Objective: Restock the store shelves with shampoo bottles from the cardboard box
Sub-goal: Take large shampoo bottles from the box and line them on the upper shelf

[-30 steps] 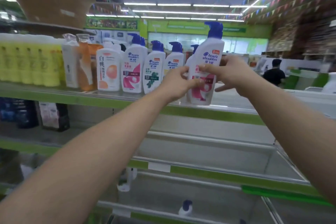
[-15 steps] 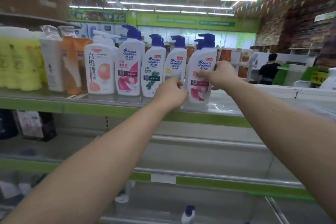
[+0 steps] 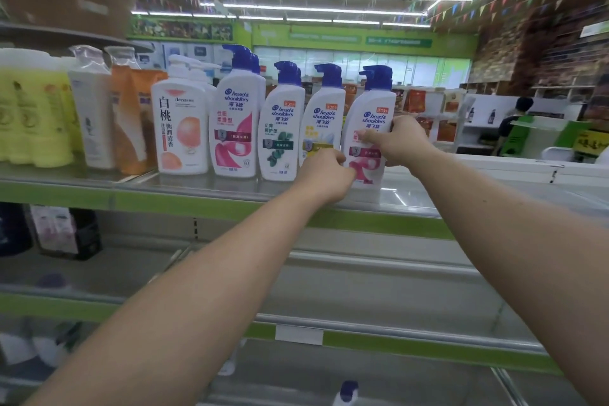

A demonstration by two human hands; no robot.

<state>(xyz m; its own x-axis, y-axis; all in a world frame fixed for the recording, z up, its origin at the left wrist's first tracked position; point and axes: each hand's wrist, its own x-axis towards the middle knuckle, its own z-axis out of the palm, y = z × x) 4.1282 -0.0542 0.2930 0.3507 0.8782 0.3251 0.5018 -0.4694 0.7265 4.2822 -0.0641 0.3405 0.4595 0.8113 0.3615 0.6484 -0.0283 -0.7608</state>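
On steel shelf [image 3: 425, 196], hands [image 3: 324, 176] [image 3: 400, 142] gripping glossy bottle [image 3: 374, 102]

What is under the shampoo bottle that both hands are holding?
The shiny shelf; the bottle seems to rest on it. The left hand covers its lower left corner.

You see glossy white plastic shampoo bottle [image 3: 371, 109], smooth blue plastic pump [image 3: 377, 77], shiny reflective metal shelf [image 3: 415, 196], matt green strip [image 3: 158, 204] on its front edge

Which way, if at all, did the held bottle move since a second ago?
Yes: down. The held bottle now stands on the shelf, pump level with the yellow-label bottle.
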